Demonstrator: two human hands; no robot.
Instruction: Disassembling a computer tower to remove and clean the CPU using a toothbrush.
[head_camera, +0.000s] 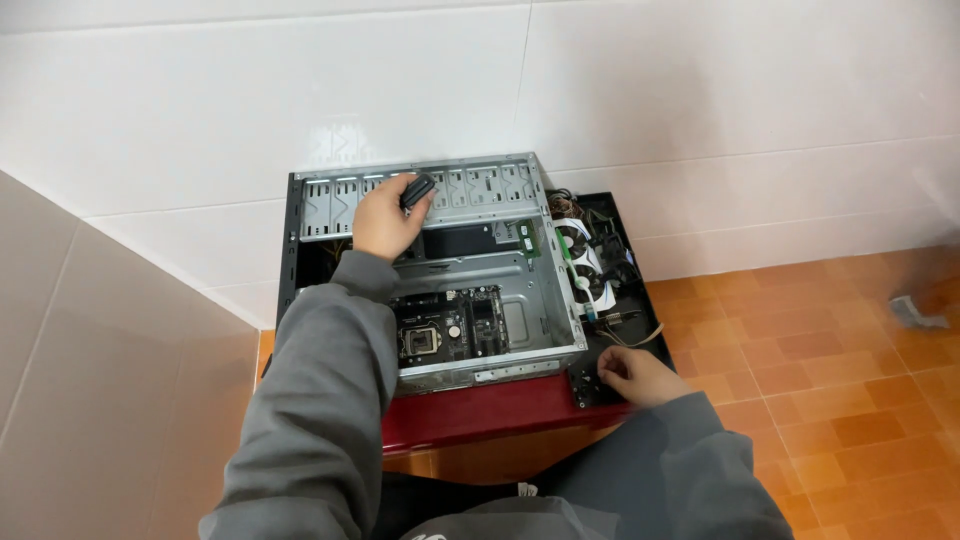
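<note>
Closest to the person, the right hand (638, 375) rests with curled fingers on a small dark part (590, 385) lying on the black side panel (640, 300) beside the case, maybe to keep it from rolling off (I cannot tell if the fingers pinch it). Farther off, the left hand (385, 218) is closed around a black tool handle (418, 189) and lifts it over the far end of the one open metal case (470, 290), which lies on its side on a red table (480, 412) so its inside faces up. Inside sits one green board (450, 325), and one white card with fans (585, 262) lies on the panel near the white wall (600, 80).
</note>
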